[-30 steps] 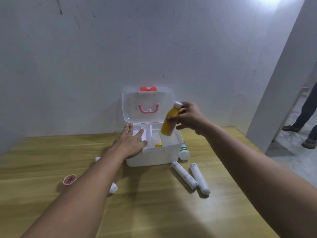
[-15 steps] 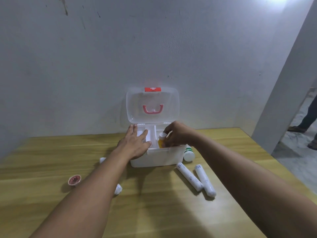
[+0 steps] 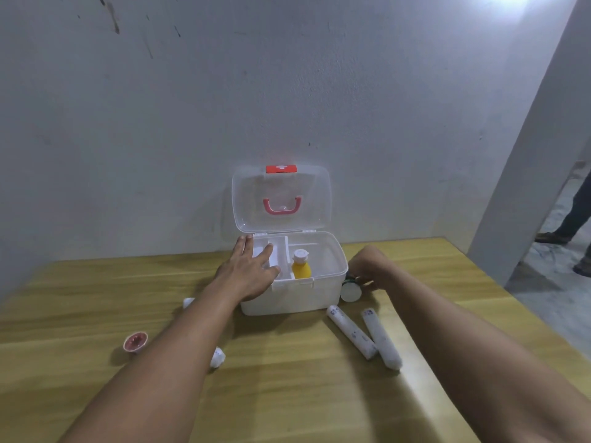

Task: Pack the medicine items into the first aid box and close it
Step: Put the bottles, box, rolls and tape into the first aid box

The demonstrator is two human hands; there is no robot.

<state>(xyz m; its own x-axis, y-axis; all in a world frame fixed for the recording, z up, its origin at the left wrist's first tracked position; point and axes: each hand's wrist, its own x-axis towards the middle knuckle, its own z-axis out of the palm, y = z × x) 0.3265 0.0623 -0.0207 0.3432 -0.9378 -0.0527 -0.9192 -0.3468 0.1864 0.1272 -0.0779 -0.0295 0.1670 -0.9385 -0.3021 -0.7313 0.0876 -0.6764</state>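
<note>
Fingers of the right hand (image 3: 367, 266) curled round the green-banded bottle (image 3: 350, 287) beside the first aid box (image 3: 297, 295); left hand (image 3: 248, 273) lay flat, bracing its rim. Best lifted upright, clearing the wall

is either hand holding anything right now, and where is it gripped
The right hand closes on the green-and-white bottle lying beside the first aid box, at its far end. The left hand only rests flat on the box rim.
</note>
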